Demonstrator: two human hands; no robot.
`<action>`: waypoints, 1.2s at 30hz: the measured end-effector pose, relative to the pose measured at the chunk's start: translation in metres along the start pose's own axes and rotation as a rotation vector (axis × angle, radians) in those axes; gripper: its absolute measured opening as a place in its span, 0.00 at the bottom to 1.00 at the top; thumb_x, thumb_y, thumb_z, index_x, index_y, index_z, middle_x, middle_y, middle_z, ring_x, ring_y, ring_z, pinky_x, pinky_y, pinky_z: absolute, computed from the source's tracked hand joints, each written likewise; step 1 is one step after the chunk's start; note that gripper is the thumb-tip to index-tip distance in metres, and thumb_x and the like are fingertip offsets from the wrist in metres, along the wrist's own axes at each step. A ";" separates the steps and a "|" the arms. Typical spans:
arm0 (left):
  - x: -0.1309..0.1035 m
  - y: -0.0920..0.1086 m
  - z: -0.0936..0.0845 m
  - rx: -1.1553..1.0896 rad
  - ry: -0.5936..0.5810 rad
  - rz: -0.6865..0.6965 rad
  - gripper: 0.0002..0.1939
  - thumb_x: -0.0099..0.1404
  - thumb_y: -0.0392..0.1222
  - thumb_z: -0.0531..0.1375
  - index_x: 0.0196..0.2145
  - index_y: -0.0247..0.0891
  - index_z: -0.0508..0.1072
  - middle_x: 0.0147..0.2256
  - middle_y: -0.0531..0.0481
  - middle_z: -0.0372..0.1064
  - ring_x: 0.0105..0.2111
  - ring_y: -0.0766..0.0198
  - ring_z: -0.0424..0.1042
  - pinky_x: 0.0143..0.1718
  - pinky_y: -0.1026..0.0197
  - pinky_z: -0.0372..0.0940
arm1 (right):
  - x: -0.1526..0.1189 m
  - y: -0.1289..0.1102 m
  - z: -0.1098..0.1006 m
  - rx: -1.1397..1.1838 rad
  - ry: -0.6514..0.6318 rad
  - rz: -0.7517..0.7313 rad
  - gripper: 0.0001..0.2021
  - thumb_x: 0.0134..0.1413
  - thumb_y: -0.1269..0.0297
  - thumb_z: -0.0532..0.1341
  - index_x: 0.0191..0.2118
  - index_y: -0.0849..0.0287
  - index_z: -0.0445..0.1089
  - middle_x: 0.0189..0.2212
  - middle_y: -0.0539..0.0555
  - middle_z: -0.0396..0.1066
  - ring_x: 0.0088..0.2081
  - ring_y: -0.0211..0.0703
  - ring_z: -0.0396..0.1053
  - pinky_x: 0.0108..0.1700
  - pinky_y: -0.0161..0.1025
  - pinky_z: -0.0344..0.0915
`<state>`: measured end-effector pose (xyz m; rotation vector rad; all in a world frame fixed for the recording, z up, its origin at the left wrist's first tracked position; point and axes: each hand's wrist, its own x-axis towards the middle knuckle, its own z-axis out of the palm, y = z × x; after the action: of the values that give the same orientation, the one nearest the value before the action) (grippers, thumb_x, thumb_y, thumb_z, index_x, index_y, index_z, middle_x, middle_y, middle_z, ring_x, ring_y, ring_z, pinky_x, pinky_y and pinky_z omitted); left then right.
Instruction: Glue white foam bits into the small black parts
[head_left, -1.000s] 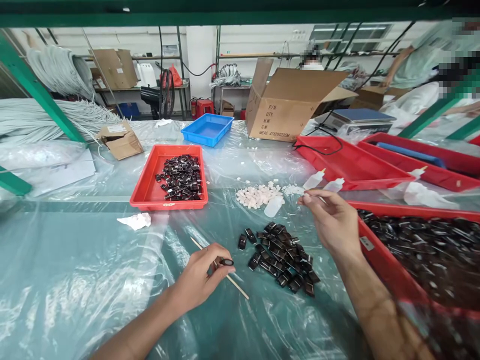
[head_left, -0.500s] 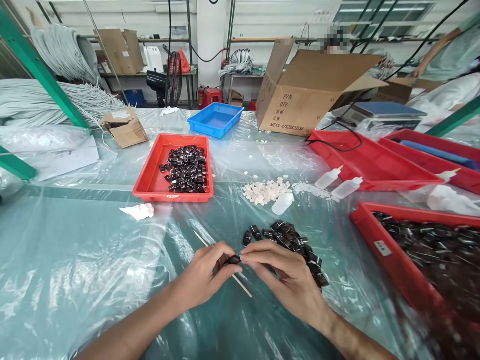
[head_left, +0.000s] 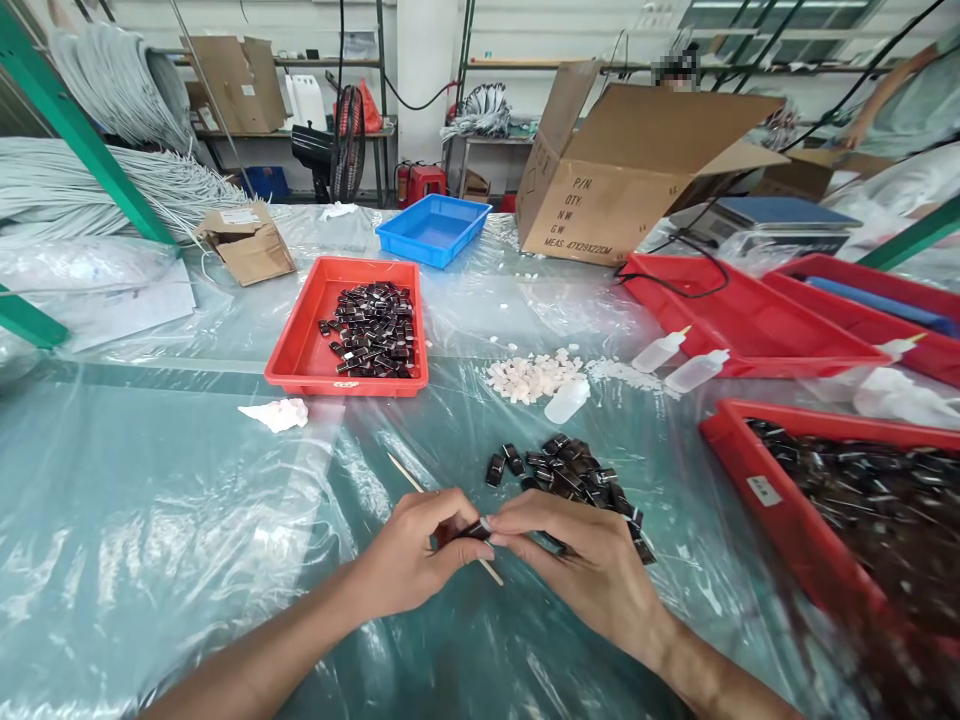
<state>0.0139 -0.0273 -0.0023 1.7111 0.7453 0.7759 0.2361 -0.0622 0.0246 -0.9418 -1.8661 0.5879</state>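
Clearly, the surface (head_left: 187, 520) looks slippery under its wrinkled film, so a dropped thing could slide. At its right side stands the tray (head_left: 784, 535); near this tray's left corner, the right hand (head_left: 581, 555) overlaps the heap (head_left: 577, 465), and a careless wrist could scatter it. Under the left hand (head_left: 412, 550) passes the stick (head_left: 405, 472), which might roll if knocked. The left grip pinches the part (head_left: 472, 530), held well in from the surface's far edge; the right fingertips touch its end, but whether they grasp anything, I cannot tell. Uneven pressing there could twist the part loose.
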 end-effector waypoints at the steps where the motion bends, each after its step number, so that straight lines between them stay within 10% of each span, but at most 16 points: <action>1: 0.000 0.000 0.002 -0.028 0.010 -0.006 0.19 0.73 0.57 0.67 0.31 0.44 0.70 0.25 0.58 0.63 0.24 0.65 0.60 0.26 0.60 0.58 | -0.001 -0.001 0.001 -0.016 0.006 -0.016 0.18 0.65 0.72 0.69 0.51 0.36 0.79 0.35 0.47 0.84 0.32 0.48 0.85 0.33 0.40 0.85; 8: 0.004 0.001 -0.007 0.124 0.110 0.003 0.17 0.75 0.56 0.64 0.32 0.44 0.71 0.25 0.60 0.60 0.25 0.65 0.59 0.28 0.61 0.57 | 0.012 0.015 -0.021 0.033 -0.103 0.069 0.13 0.65 0.61 0.70 0.52 0.37 0.83 0.38 0.47 0.87 0.36 0.48 0.86 0.38 0.42 0.85; 15: 0.002 -0.015 -0.017 0.413 0.069 0.115 0.05 0.79 0.48 0.59 0.43 0.48 0.73 0.32 0.57 0.72 0.27 0.62 0.68 0.31 0.59 0.66 | 0.019 0.135 -0.123 -0.291 0.378 0.532 0.19 0.75 0.48 0.61 0.40 0.59 0.79 0.34 0.56 0.82 0.36 0.42 0.78 0.43 0.40 0.76; 21: -0.003 -0.017 -0.008 0.694 -0.132 0.184 0.09 0.82 0.47 0.53 0.48 0.51 0.74 0.43 0.52 0.79 0.37 0.57 0.80 0.38 0.56 0.71 | 0.034 0.196 -0.138 -0.519 0.490 0.810 0.17 0.73 0.52 0.66 0.54 0.61 0.77 0.51 0.57 0.79 0.50 0.47 0.79 0.56 0.52 0.79; 30: 0.000 -0.021 -0.025 0.658 -0.010 0.206 0.05 0.82 0.46 0.56 0.49 0.51 0.72 0.40 0.54 0.77 0.31 0.60 0.77 0.37 0.57 0.70 | 0.051 0.207 -0.139 -0.448 0.470 0.773 0.17 0.73 0.54 0.67 0.58 0.60 0.75 0.55 0.58 0.78 0.53 0.48 0.78 0.56 0.51 0.79; 36: 0.002 -0.024 -0.023 0.491 -0.008 0.221 0.06 0.82 0.44 0.55 0.51 0.49 0.71 0.40 0.52 0.77 0.31 0.61 0.74 0.34 0.59 0.67 | 0.060 0.156 -0.113 -0.186 0.461 0.659 0.18 0.72 0.47 0.65 0.41 0.60 0.73 0.27 0.47 0.69 0.27 0.36 0.65 0.32 0.36 0.67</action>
<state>-0.0061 -0.0069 -0.0203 2.2670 0.7933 0.7761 0.3775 0.0790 -0.0057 -1.6808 -1.1941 0.5211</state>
